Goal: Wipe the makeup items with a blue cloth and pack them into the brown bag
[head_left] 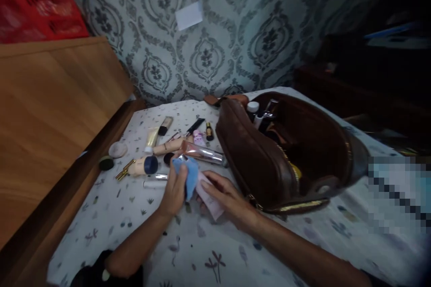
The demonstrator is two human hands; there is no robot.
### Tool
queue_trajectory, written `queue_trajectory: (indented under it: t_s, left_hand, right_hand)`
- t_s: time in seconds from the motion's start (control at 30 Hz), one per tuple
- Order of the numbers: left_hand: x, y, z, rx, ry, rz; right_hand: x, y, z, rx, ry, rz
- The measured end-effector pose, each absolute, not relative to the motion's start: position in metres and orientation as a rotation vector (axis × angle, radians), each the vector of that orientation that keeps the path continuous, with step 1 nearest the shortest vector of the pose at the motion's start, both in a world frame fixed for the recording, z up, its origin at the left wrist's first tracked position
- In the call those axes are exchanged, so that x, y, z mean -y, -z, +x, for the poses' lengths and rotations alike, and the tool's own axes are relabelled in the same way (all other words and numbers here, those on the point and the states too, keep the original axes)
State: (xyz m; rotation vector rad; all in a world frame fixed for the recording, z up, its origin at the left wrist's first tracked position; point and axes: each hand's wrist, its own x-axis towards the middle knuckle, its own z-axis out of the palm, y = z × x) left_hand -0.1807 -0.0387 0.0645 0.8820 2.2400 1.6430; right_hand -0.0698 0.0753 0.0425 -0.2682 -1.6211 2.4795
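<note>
My left hand (175, 190) is closed around a blue cloth (189, 176), which presses against a pale pink tube (209, 198). My right hand (226, 193) grips that pink tube from the right, fingers curled over it. Both hands rest low over a white bedsheet (188, 242) printed with small plants. Just beyond them lie several cosmetics: a shiny pink tube (202, 152), a beige bottle with a dark blue cap (144, 166), a long beige tube (168, 145) and a small pink item (198, 137).
An open brown leather bag (269, 161) lies right of my hands with bottles (253, 108) inside. A wooden headboard (50, 112) runs along the left. Patterned wallpaper (208, 45) is behind. A round puff (117, 149) and dark compact (106, 163) lie at the left.
</note>
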Motion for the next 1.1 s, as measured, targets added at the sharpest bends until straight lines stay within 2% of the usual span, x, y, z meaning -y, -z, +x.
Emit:
queue_trajectory:
  t_s: [0.13,0.3,0.8,0.97,1.1]
  left_hand:
    - [0.037,-0.060,-0.167,-2.027,-1.507,1.035]
    - [0.035,-0.058,-0.162,-1.867,-1.424,1.263]
    - [0.034,-0.062,-0.177,-1.674,-1.719,0.906]
    - [0.033,-0.056,-0.188,-1.671,-1.768,0.777]
    - [0.035,-0.061,-0.193,-1.668,-1.684,0.899]
  right_hand:
    - [-0.077,-0.036,-0.072,1.798,-2.036,-0.280]
    - [-0.075,-0.030,-0.074,1.836,-1.837,-0.452]
    - [-0.078,-0.039,-0.073,1.864,-1.920,-0.424]
    - [-0.080,-0.043,-0.074,1.798,-2.013,-0.406]
    - [-0.078,-0.049,-0.073,1.696,-2.133,-0.458]
